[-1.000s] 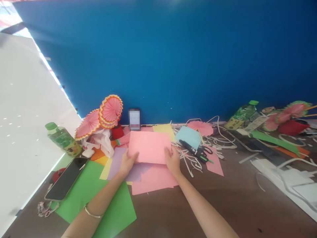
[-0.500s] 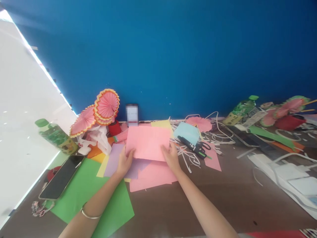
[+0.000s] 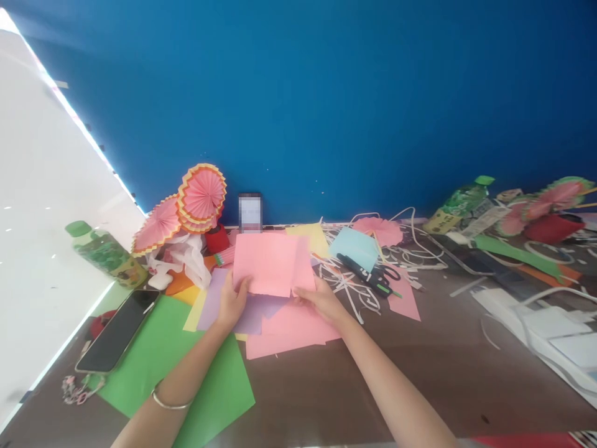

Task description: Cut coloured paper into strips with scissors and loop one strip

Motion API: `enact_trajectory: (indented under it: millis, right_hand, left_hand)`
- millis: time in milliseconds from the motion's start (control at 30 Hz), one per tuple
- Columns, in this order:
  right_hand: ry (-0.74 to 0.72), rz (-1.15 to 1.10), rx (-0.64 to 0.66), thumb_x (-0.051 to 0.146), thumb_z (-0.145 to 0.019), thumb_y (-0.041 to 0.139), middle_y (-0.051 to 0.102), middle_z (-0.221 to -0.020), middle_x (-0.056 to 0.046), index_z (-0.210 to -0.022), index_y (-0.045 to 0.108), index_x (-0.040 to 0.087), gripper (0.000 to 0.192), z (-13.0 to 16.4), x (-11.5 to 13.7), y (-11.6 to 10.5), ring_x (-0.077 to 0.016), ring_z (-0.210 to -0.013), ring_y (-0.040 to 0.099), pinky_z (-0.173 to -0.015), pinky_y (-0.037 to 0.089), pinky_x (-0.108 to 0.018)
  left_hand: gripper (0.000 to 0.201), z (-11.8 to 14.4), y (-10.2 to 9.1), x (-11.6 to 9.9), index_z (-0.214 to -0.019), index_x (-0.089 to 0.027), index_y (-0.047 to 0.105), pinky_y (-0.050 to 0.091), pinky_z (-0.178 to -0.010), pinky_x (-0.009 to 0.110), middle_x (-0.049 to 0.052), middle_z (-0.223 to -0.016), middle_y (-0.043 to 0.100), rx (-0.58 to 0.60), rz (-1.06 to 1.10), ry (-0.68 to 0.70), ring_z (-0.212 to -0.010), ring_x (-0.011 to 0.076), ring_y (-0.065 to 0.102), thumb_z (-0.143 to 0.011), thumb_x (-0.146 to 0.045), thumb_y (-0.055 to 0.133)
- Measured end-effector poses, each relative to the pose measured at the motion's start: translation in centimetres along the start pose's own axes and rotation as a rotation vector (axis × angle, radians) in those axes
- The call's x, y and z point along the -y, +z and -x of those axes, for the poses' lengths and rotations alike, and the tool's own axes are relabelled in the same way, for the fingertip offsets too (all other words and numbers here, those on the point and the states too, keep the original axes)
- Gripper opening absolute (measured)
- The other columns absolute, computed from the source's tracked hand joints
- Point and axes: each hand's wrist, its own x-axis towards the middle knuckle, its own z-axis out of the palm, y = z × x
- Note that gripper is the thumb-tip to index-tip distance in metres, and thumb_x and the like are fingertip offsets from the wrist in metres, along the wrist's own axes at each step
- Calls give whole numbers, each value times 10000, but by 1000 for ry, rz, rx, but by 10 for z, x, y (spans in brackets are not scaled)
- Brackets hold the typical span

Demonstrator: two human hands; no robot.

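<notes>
A pink sheet of paper [image 3: 265, 264] is held up between both hands above the table, with a second pink layer showing along its right side. My left hand [image 3: 233, 302] pinches its lower left edge, thumb in front. At the lower right, my right hand [image 3: 324, 300] closes thumb and fingers on the pink paper. Beneath lie more pink sheets [image 3: 289, 336] and a purple sheet [image 3: 212, 302]. A large green sheet [image 3: 186, 354] is under my left forearm.
Scissors [image 3: 392, 272] and a black pen-like tool [image 3: 361, 272] lie by white paper strips at right. Pleated pink paper fans [image 3: 203, 196] stand at back left. A phone [image 3: 119, 333], a green-capped bottle [image 3: 105, 252], and a white power strip [image 3: 522, 330] are around.
The pink paper has shifted slightly left, and a second layer has come into view on its right. My right hand has turned inward, its fingers now at the lower right edge.
</notes>
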Motion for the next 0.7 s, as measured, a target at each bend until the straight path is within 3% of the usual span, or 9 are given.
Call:
enact_trajectory:
  millis: [100, 267, 500, 700]
  right_hand:
    - [30, 1, 35, 293, -611, 738, 667, -752, -37, -926, 614, 178, 357, 1, 4, -5, -162, -626, 608, -590, 490, -290]
    - [-72, -12, -85, 387, -680, 675, 672, -883, -59, -915, 653, 197, 303, -4, 1, -12, -201, -799, 621, -710, 482, -309]
    - [-196, -72, -284, 445, -598, 718, 668, -741, -47, -810, 669, 156, 361, -14, -3, -30, -188, -684, 606, -668, 467, -327]
    - [-255, 123, -472, 474, -621, 680, 605, -610, -3, -829, 664, 129, 403, -13, 4, -47, -141, -557, 518, -516, 406, -259]
  left_hand:
    - [322, -1, -1, 1, -1049, -179, 475, 492, -698, 309, 43, -866, 616, 5, 16, 17, -746, 175, 618, -801, -385, 482]
    - [272, -1, -1, 2, -971, -181, 478, 468, -558, 286, -38, -587, 544, 125, 80, 6, -484, 143, 550, -803, -395, 478]
    - [227, -5, -7, -1, -929, -193, 466, 455, -518, 270, -47, -565, 519, 118, 37, 3, -483, 144, 549, -806, -384, 463]
    - [230, -8, -10, 0, -945, -195, 460, 452, -515, 259, -46, -606, 522, 137, 9, 5, -483, 128, 538, -806, -378, 450]
